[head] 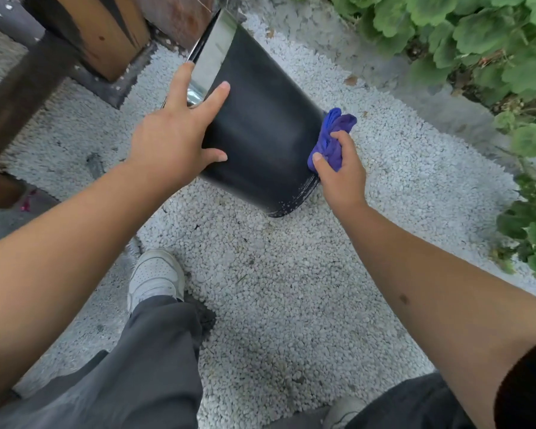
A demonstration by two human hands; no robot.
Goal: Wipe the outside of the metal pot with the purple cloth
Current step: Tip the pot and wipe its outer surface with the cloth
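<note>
Pot: the metal pot point(260, 134) is dark on its outer wall and tipped over, its bottom edge resting on the white gravel point(291, 289) near the person and its open mouth pointing up and away to the left.
Long axis: it runs from the lower right, at the base, to the upper left, at the shiny rim, so the broad dark flank faces the camera.
Cloth: the purple cloth point(333, 140) is bunched and pressed against the pot's right side, close to the base.
Right hand: the right hand point(341, 174) is closed around the cloth, thumb on top, touching the pot only through the fabric.
Left hand: the left hand point(174, 134) is spread flat against the pot's left flank, fingers splayed and one reaching the rim; it steadies the pot and does not clasp it.
Key relation: the unwiped flank lies to the left of and above the cloth, between the two hands, so the right hand is the nearer one and the stroke probably runs along the axis toward the rim.
Marks: pale specks show on the base edge just below the cloth.
Surroundings: green plants point(492, 41) stand at the right, and a white shoe point(155, 277) is planted on the gravel below the pot.
</note>
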